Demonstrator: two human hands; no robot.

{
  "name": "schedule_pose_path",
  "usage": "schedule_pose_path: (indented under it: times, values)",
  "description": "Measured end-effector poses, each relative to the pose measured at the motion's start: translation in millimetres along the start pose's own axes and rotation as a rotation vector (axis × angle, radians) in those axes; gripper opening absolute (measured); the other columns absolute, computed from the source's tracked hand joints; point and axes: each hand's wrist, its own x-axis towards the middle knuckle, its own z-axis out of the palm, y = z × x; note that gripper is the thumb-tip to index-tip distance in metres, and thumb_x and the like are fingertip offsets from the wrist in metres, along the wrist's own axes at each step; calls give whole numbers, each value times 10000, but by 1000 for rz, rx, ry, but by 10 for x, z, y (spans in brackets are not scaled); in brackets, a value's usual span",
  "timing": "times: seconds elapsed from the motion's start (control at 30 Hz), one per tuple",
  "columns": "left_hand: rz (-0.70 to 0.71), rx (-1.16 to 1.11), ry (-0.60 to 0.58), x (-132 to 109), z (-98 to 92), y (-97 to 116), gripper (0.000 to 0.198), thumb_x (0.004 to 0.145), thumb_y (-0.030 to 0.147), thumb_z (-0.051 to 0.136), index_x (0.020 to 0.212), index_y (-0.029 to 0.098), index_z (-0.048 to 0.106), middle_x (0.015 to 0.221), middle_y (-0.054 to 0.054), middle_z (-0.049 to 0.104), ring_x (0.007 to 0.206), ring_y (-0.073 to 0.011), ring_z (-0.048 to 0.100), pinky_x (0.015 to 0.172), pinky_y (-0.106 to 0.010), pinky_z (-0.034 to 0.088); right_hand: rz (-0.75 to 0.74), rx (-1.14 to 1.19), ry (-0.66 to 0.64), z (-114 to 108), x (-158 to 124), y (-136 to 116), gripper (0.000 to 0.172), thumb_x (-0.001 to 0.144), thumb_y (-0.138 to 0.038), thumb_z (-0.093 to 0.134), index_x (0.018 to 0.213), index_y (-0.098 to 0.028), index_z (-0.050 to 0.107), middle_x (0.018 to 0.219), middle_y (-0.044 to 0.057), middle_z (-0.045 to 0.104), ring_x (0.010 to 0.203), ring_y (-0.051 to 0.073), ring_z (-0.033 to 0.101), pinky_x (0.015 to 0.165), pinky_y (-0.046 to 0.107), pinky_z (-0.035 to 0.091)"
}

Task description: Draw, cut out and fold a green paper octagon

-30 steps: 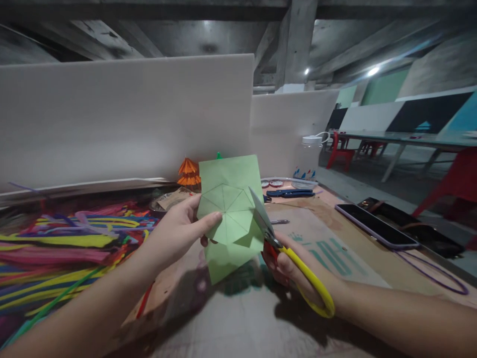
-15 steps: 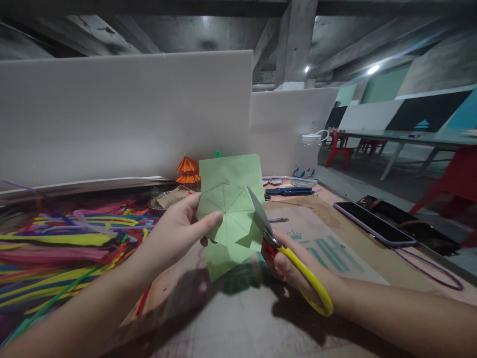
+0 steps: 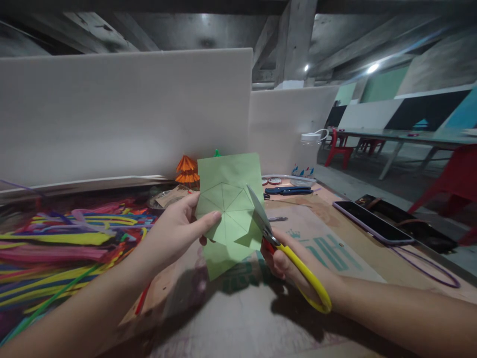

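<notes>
A sheet of light green paper (image 3: 233, 171) is held up above the table, with pencil lines drawn on it as a many-sided shape with spokes. My left hand (image 3: 182, 219) pinches its left side, thumb in front and fingers behind. Yellow-handled scissors (image 3: 303, 273) are in my right hand (image 3: 286, 261), its fingers wrapped through the handles. One blade lies in front of the paper's right side, at the drawn outline. The lower part of the sheet is partly cut and hangs down as a flap.
Colourful pipe cleaners (image 3: 55, 248) fill the left side. At the back are an orange folded-paper tree (image 3: 187, 170), a clear bottle (image 3: 306, 154) and a dark blue tool (image 3: 288, 191). A pen (image 3: 278, 219) lies behind the scissors; a phone (image 3: 372, 221) rests at the right. White panels (image 3: 126, 109) stand behind.
Almost nothing differs. The whole view has shifted very slightly, while both hands keep the same hold on the paper and the scissors.
</notes>
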Motion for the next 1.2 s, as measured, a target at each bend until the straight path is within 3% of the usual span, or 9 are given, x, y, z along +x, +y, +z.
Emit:
schedule_pose_path:
  times: [0.3,1.2]
  values:
    - [5,-15,1,-19,8,-9,369,892,490,743,1077,187,641,760,24,642,579,-125,599,482,-219,496,7,-11,-3,-12,15,-5,721,914,-776,563,1355,-206,543,693,-54,379,592,134,359,528,256,321]
    - [6,-52,10,6,25,7,352,887,462,749,1057,172,644,743,30,647,564,-112,598,471,-200,495,-69,56,-40,-21,31,61,571,960,-684,586,1294,-221,565,721,-46,387,581,117,340,495,234,316]
